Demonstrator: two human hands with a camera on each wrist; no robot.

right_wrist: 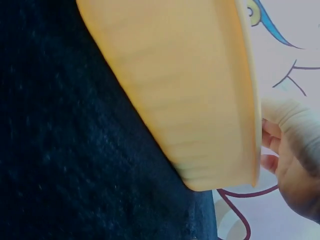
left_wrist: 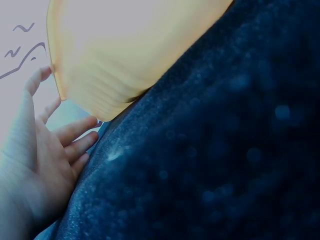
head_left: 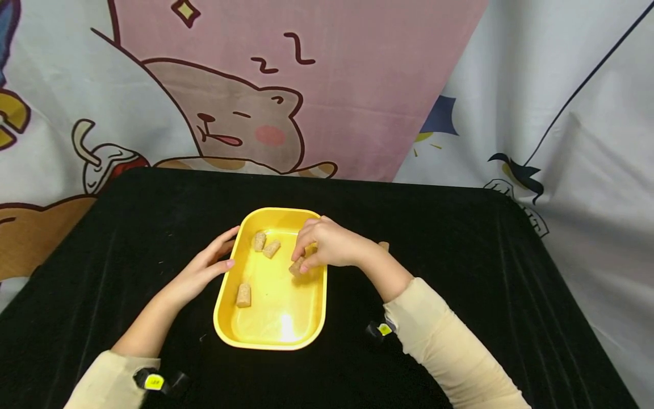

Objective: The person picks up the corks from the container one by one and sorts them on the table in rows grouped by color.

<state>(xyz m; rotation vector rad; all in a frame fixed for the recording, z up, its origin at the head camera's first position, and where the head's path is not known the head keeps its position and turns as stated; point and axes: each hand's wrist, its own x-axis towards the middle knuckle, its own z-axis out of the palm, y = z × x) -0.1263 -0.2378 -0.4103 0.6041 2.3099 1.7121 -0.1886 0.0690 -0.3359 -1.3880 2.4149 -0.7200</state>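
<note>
A yellow tray [head_left: 270,339] lies on the black cloth. At its left rim my left hand [head_left: 201,266] rests with fingers spread, thumb and fingertips touching the edge; the left wrist view shows the same hand [left_wrist: 55,155] against the tray's outer wall. My right hand [head_left: 331,243] reaches over the right rim and pinches a cork [head_left: 295,268] low inside the tray. Two corks lie near the far left corner, one cork [head_left: 259,241] beside another cork [head_left: 272,249]. A further cork [head_left: 243,295] sits nearer the front left. In the right wrist view the tray wall hides the fingertips.
Another cork-coloured piece [head_left: 384,245] shows just behind my right forearm, mostly hidden. Black cloth [head_left: 460,272] covers the table. Behind its far edge hangs a curtain [head_left: 352,102] printed with cartoon figures.
</note>
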